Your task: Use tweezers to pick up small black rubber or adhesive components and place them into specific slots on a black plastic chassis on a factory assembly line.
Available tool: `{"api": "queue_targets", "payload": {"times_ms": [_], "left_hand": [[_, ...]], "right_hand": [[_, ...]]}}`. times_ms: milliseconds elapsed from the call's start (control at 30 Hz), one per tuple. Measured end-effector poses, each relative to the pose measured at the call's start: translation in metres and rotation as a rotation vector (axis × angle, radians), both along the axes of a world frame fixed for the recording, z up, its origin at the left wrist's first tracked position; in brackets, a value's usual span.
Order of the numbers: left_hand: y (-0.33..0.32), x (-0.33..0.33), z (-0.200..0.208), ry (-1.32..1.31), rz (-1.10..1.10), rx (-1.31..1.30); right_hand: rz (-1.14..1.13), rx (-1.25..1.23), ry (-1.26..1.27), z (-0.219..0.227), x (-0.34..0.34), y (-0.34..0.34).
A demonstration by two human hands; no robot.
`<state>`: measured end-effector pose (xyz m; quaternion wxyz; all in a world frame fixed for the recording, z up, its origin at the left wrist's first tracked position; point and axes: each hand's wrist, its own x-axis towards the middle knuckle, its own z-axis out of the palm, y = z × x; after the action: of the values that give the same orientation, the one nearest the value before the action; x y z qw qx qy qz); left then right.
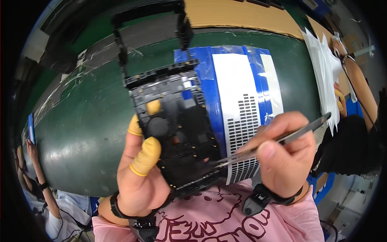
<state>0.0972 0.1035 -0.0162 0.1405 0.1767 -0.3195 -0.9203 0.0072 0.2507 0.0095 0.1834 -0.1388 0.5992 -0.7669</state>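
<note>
In my left hand (141, 171), with yellow finger cots on its fingers, is a black electronic device housing (179, 129), gripped by its left side and tilted. Small gold-coloured spots, a yellow square and a blue patch show on its inner face. An open black frame (151, 40) extends from its far end. My right hand (284, 155) pinches a pair of metal tweezers (282, 141), whose tips reach the housing's lower right part. Whether the tips hold anything is too small to tell. Beside the housing lies a white sheet of small black rectangular stickers (242, 125).
The sticker sheet rests on a blue board (205, 64) on the green table (88, 133). Cardboard (242, 14) lies along the far edge. White sheets (320, 72) stand at the right, near another person's arm (358, 80). Another person's arm (42, 177) is at the left.
</note>
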Motion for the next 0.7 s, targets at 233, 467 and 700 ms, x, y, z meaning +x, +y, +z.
{"api": "queue_targets", "payload": {"times_ms": [233,467,700], "left_hand": [[0.0,0.005,0.001,0.007,-0.01,0.046],[-0.007,0.01,-0.001,-0.011,0.02,0.083],[-0.007,0.008,0.001,0.022,0.022,0.132]], "right_hand": [[0.159,-0.123,-0.097,-0.014,0.015,-0.025],[0.166,-0.05,-0.042,-0.015,0.017,-0.03],[0.189,-0.032,-0.047,-0.015,0.016,-0.031]]}}
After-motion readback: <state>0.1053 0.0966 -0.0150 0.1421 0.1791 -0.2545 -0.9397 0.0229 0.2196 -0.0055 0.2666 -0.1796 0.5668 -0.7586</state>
